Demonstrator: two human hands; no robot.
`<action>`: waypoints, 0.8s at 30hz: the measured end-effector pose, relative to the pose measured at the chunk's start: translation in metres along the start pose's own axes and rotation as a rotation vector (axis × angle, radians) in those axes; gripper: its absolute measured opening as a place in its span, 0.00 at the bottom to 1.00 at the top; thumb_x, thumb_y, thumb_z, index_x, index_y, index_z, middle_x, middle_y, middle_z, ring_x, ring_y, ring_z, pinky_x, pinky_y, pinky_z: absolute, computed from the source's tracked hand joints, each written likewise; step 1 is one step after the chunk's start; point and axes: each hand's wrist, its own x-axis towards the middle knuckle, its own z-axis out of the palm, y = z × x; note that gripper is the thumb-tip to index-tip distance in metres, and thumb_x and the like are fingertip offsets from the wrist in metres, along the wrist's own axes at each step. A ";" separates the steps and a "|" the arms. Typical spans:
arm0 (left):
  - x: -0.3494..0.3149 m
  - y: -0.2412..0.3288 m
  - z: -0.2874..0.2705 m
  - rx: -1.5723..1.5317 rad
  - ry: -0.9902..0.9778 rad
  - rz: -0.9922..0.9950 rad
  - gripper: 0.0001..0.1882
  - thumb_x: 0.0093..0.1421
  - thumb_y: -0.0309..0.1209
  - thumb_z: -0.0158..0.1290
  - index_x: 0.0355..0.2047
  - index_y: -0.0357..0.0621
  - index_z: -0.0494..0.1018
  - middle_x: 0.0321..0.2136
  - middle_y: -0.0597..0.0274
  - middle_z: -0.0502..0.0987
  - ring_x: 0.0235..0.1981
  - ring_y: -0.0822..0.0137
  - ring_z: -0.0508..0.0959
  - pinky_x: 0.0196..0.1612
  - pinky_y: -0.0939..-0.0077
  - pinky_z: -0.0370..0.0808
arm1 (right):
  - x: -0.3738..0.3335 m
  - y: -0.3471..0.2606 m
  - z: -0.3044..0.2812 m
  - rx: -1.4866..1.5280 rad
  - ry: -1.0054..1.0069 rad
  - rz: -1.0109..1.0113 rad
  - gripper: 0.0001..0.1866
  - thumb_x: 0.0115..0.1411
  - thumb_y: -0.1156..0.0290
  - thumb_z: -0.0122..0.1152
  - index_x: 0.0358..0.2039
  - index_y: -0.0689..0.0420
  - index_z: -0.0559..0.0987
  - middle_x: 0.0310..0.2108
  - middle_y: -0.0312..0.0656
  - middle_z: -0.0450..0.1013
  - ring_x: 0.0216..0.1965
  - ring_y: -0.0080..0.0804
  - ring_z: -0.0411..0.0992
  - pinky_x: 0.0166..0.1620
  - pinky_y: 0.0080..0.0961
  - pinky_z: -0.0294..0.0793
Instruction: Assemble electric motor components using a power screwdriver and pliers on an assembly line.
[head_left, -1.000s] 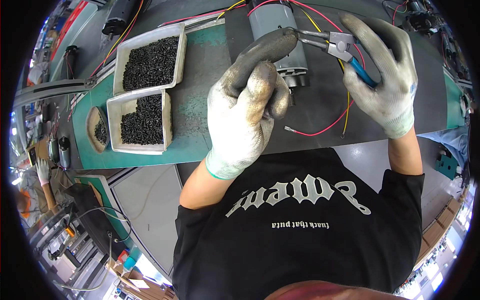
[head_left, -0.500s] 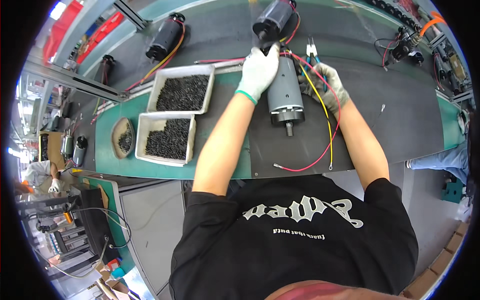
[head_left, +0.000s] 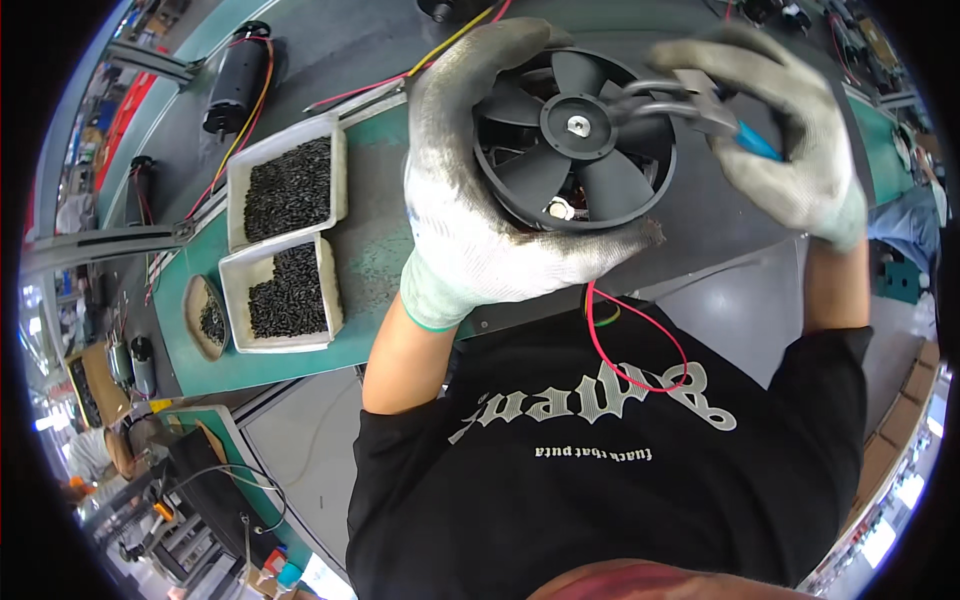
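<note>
My gloved left hand wraps round the rim of a motor, lifted with its black fan end facing me. The fan's blades circle a round hub with a bright metal shaft end in its middle. In my gloved right hand is a pair of pliers with a blue handle. Its jaws are blurred and lie over the fan's right side near the hub; whether they touch it I cannot tell. A red wire loops down below the motor in front of my shirt. The motor's body is mostly hidden behind the fan.
Two white trays of small black pieces stand on the green bench mat at left, beside a smaller bowl. Another motor with wires lies at the far left. A metal frame bar crosses the left side.
The motor has been lifted and turned from lying on the bench to fan end toward me. My left hand has shifted round its rim, and the pliers have come over the fan.
</note>
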 end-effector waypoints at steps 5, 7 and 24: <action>0.005 -0.008 0.000 0.044 -0.069 0.159 0.46 0.30 0.35 0.75 0.50 0.34 0.64 0.48 0.36 0.71 0.47 0.52 0.76 0.51 0.60 0.74 | 0.021 -0.013 -0.017 -0.208 -0.210 0.005 0.23 0.49 0.78 0.54 0.49 0.62 0.75 0.41 0.53 0.72 0.39 0.40 0.73 0.44 0.30 0.72; 0.006 -0.005 0.003 0.051 -0.096 0.198 0.44 0.29 0.35 0.75 0.47 0.33 0.66 0.48 0.34 0.72 0.46 0.50 0.77 0.51 0.59 0.75 | 0.022 -0.021 -0.024 -0.267 -0.198 -0.019 0.22 0.48 0.78 0.55 0.47 0.63 0.76 0.40 0.53 0.72 0.37 0.39 0.73 0.42 0.30 0.73; 0.007 -0.002 0.008 -0.204 -0.043 0.181 0.47 0.26 0.39 0.78 0.46 0.36 0.67 0.48 0.24 0.69 0.50 0.44 0.74 0.51 0.56 0.74 | -0.094 0.153 0.069 -0.752 0.201 0.506 0.28 0.55 0.62 0.63 0.56 0.54 0.71 0.51 0.58 0.67 0.53 0.56 0.66 0.56 0.40 0.67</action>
